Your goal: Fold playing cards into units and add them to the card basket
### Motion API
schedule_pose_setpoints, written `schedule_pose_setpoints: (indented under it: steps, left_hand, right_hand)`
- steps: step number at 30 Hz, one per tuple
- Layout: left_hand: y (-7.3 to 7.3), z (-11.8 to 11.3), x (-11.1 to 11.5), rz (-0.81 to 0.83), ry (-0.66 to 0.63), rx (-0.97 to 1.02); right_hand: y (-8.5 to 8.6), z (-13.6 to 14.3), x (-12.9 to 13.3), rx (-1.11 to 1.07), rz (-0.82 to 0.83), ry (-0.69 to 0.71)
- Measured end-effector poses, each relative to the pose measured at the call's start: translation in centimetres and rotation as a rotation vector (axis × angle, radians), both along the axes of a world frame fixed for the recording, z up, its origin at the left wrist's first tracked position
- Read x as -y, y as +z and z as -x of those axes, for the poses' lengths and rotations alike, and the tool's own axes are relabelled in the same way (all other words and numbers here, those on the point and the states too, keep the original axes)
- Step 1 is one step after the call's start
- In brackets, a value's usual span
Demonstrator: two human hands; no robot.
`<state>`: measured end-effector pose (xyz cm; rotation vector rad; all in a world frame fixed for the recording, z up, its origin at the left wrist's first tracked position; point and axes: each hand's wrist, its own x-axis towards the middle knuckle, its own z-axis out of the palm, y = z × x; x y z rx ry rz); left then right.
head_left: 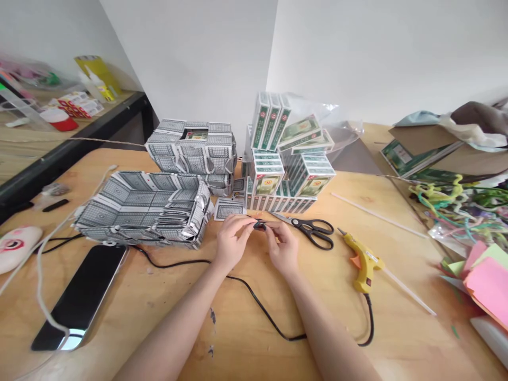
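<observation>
My left hand (233, 239) and my right hand (283, 244) meet at the middle of the table, fingertips pinched on a small dark piece (260, 226). Fingers cover most of it, so its kind is unclear. Just behind my left hand lies a stack of playing cards (229, 209), backs up. Black-handled scissors (313, 228) rest to the right of my right hand, blades toward it. An open box made of folded playing cards (130, 233) stands on the left, with folded cards piled in its right part.
Behind stand a taller folded-card structure (190, 148) and stacked card packs (270, 180). A yellow glue gun (363, 262) lies right, its black cord crossing the table. A phone (81, 296) and white cable lie left. Coloured paper (488, 280) sits at the right edge.
</observation>
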<state>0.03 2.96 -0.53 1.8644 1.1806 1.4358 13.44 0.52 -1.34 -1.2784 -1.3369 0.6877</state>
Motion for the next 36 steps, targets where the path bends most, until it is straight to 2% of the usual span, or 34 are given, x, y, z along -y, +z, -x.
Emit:
schedule_pose_setpoints:
  steps: [5,15,24,36]
  left_hand:
    - [-0.20,0.46,-0.18,-0.118,-0.020,-0.156]
    - [-0.55,0.05,0.35,-0.146,0.084,-0.263]
    - [-0.36,0.05,0.51,-0.135,0.075,-0.234]
    - [-0.19,0.80,0.31,-0.080,-0.042,-0.273]
  right_hand:
    - [-0.41,-0.21,0.13,0.231,-0.080,-0.027]
    - [-0.24,-0.31,-0.02,0.328,-0.036,0.013]
    - [-0.29,-0.32,-0.05,0.266,-0.051,0.034]
    - [-0.47,-0.62,-0.22,0.202,0.010,-0.003]
